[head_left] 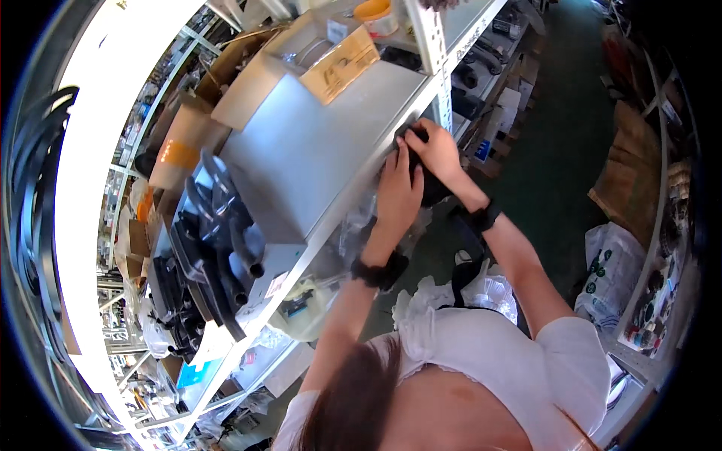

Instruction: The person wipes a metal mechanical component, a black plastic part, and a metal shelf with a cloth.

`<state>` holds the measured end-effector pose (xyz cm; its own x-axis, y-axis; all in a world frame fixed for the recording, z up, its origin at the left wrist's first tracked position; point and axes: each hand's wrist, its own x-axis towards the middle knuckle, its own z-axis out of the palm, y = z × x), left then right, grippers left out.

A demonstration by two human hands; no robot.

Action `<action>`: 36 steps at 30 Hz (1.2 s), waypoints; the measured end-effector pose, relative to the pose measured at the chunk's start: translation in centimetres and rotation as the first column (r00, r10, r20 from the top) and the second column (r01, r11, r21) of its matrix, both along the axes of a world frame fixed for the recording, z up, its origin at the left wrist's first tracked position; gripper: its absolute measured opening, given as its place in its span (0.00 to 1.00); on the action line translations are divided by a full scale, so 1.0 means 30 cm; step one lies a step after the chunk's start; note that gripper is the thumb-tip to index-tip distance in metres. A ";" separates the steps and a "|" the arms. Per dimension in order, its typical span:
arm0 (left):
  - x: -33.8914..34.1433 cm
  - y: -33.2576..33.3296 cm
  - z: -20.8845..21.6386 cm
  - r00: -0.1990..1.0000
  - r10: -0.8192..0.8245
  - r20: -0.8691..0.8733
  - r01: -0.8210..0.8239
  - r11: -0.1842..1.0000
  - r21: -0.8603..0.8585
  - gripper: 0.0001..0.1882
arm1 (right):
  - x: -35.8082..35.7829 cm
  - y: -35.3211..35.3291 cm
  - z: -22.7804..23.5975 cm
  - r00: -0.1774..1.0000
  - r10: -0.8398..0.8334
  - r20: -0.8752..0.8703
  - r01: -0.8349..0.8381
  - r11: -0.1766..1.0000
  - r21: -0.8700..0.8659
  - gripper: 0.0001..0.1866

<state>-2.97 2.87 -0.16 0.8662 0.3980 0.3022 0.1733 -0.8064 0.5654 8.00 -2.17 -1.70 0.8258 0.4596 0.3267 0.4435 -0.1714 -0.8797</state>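
Observation:
Both my hands are together at the front edge of a grey metal shelf (361, 128), around a dark black object (434, 191) whose kind I cannot make out. My right hand (438, 154) has its fingers bent and pinched on the object's upper end. Just left of it and lower, my left hand (398, 192) presses against the same object with its fingers pointing up. Much of the object is hidden behind the hands. Each wrist wears a black band.
Curved black plastic pipes (218, 248) lie on the shelf at the left. An opened cardboard box (256, 86) and an orange-and-white tub (374, 16) stand farther back. A white shelf post (436, 83) rises beyond my hands. White sacks (613, 270) and brown paper (630, 177) are across the aisle.

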 end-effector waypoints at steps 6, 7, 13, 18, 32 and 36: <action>0.267 -0.035 -0.027 0.995 0.012 0.102 -0.022 0.995 0.101 0.27 | 0.239 -0.027 -0.017 0.991 -0.114 -0.071 0.109 0.991 -0.074 0.20; 0.288 -0.040 -0.026 0.997 0.017 0.072 -0.027 0.991 0.132 0.27 | 0.257 -0.028 -0.030 0.987 -0.134 -0.091 0.128 0.990 -0.066 0.20; 0.301 -0.057 -0.035 0.995 0.099 -0.026 -0.094 0.981 0.171 0.30 | 0.281 -0.028 -0.071 0.989 -0.099 -0.112 0.096 0.995 -0.032 0.19; 0.233 -0.088 0.010 0.988 0.147 0.038 -0.152 0.973 0.173 0.29 | 0.217 -0.061 -0.039 0.985 -0.004 -0.170 0.027 0.991 0.133 0.17; 0.304 -0.079 -0.015 0.965 0.226 -0.130 -0.167 0.919 0.356 0.28 | 0.266 -0.014 -0.141 0.994 0.022 -0.111 -0.004 0.988 0.156 0.17; 0.204 -0.104 -0.089 0.966 0.199 -0.165 -0.197 0.980 0.031 0.27 | 0.176 -0.075 -0.188 0.987 0.040 -0.157 -0.053 0.996 -0.076 0.16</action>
<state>3.14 -0.24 -2.83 0.8092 0.5632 0.1670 0.4212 -0.7544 0.5035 13.29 -4.43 -7.34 0.8409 0.5180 0.1568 0.3115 -0.2262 -0.9230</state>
